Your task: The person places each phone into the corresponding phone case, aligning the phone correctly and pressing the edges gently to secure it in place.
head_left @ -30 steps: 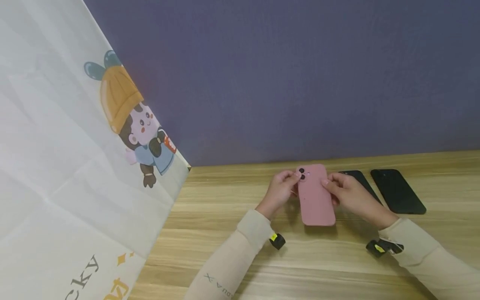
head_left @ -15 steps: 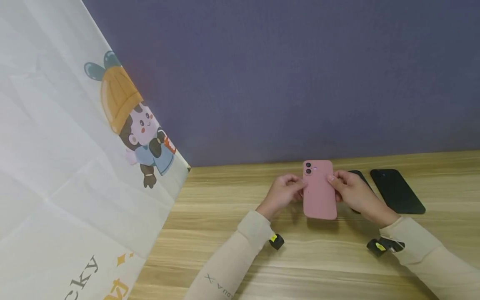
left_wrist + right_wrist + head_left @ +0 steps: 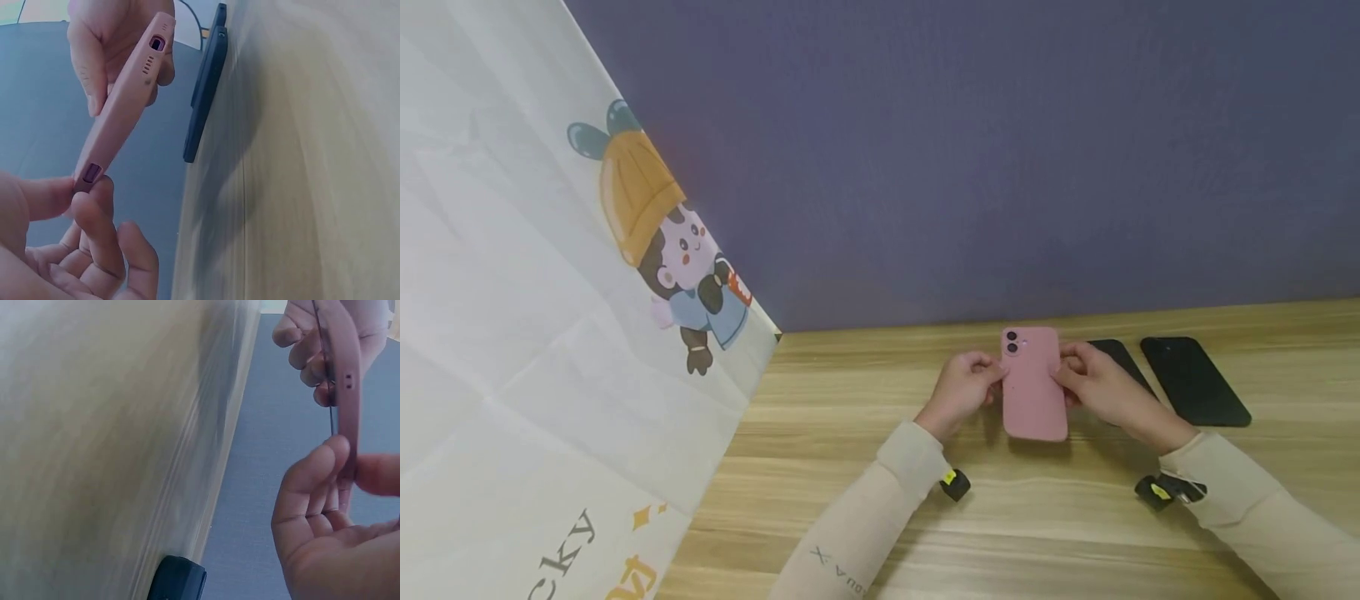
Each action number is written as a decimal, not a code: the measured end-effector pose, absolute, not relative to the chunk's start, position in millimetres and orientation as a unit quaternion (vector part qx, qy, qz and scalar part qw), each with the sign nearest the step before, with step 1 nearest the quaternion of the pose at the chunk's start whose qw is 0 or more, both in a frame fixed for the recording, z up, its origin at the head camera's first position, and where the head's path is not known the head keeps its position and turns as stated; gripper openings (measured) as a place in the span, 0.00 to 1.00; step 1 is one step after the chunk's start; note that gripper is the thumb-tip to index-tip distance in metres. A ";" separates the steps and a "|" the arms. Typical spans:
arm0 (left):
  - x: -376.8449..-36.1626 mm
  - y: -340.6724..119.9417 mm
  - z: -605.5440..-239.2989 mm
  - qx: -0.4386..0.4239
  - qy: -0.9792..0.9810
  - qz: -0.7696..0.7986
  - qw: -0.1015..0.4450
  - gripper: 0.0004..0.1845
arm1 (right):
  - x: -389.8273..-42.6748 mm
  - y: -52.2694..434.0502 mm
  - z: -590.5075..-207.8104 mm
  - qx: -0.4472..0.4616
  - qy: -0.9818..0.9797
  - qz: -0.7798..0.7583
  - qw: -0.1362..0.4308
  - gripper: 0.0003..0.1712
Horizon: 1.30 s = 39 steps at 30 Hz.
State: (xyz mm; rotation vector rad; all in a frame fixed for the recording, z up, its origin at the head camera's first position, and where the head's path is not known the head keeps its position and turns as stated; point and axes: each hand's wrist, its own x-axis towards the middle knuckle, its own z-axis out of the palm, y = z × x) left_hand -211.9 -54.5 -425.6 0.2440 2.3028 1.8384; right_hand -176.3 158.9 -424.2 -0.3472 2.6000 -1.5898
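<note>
Pink matte rectangular phone case (image 3: 1033, 383), long axis upright at centre-right, pinched between left hand (image 3: 964, 390) and right hand (image 3: 1096, 385) by its side edges

both forearms extended forward, cream-sleeved; left hand (image 3: 964, 390) and right hand (image 3: 1097, 385) raised, fingers curled in pinch.

Between my hands is one pink phone case (image 3: 1033, 383); just right of my right hand lie two black phones (image 3: 1193, 381).
</note>
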 end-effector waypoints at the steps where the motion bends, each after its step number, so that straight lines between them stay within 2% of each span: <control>1: -211.9 -54.6 -426.2 0.080 0.778 0.617 0.091 0.07 | -176.3 158.9 -424.4 -0.114 0.845 -0.522 0.039 0.30; 4: -211.5 -54.6 -427.8 0.075 0.782 0.613 0.085 0.07 | -176.4 158.8 -425.3 -0.119 0.840 -0.529 0.033 0.32; 10: -208.6 -52.8 -429.7 0.075 0.786 0.608 0.085 0.05 | -177.3 159.3 -427.9 -0.112 0.850 -0.515 0.021 0.30; 17: -204.1 -50.0 -431.0 0.092 0.823 0.556 0.076 0.13 | -178.1 163.4 -430.9 -0.103 0.864 -0.493 0.009 0.23; 24: -197.6 -46.7 -431.5 0.113 0.837 0.526 0.103 0.19 | -180.1 165.8 -434.8 -0.109 0.872 -0.477 -0.007 0.17; 33: -192.5 -45.8 -432.1 0.151 0.860 0.460 0.163 0.30 | -180.0 169.2 -435.1 -0.108 0.895 -0.431 0.042 0.20; 39: -189.2 -43.8 -429.0 0.205 0.885 0.391 0.150 0.34 | -179.0 169.6 -435.3 -0.122 0.913 -0.386 0.050 0.24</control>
